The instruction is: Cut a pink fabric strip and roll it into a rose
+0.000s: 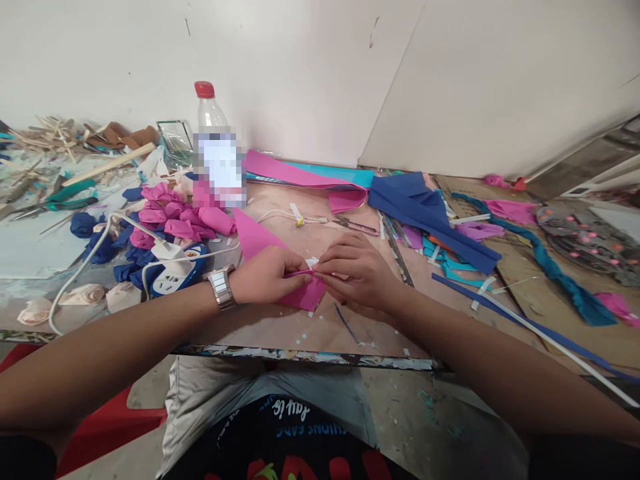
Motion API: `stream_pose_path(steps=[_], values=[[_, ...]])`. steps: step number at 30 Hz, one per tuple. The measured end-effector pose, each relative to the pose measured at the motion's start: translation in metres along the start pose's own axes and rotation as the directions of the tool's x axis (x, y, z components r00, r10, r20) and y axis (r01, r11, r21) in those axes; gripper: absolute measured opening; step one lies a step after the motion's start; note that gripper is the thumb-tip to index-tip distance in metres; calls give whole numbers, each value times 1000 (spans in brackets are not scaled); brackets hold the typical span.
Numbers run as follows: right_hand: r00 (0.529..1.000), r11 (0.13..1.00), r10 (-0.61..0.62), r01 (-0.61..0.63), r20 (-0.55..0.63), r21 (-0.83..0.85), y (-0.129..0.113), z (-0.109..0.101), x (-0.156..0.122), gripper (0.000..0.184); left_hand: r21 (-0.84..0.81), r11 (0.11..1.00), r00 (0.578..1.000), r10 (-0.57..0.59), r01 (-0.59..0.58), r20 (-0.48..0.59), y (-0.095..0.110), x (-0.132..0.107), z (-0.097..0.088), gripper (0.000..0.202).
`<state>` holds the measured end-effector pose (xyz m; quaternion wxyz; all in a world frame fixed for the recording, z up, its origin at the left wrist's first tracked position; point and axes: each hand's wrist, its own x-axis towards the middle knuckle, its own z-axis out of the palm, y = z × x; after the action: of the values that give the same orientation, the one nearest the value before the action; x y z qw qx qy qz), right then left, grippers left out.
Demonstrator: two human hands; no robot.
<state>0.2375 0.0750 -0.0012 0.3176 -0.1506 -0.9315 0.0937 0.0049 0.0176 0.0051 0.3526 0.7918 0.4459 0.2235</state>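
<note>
My left hand (267, 275), with a metal watch (221, 287) on its wrist, pinches the fold of a pink foam strip (260, 243) that runs across the table toward the bottle. My right hand (357, 267) meets it from the right, fingers pressed on the same fold. Both hands rest on the worn wooden table (280, 327) near its front edge. The strip's near end (305, 297) lies flat under the hands.
Pink and blue rolled foam pieces (175, 217) lie left, beside a white power strip (173, 270). A plastic bottle (216, 143) stands behind. Scissors (357, 227), blue foam sheets (425, 210), teal and pink scraps spread right. Wooden sticks (55, 137) pile at far left.
</note>
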Motion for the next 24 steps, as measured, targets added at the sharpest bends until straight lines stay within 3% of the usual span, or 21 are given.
stream_pose_path(steps=[13, 19, 24], values=[[998, 997, -63, 64, 29, -47, -1, -3, 1, 12, -48, 998, 999, -42, 43, 17, 3, 0, 0, 22], [994, 991, -106, 106, 9, -79, -1, -3, 1, 9, -161, 985, 998, -51, 54, 25, 3, 1, 0, 40], [998, 996, -69, 68, -15, -51, -3, -1, 1, 5, -156, 985, 998, -70, 70, 7, -1, 2, 2, 36]])
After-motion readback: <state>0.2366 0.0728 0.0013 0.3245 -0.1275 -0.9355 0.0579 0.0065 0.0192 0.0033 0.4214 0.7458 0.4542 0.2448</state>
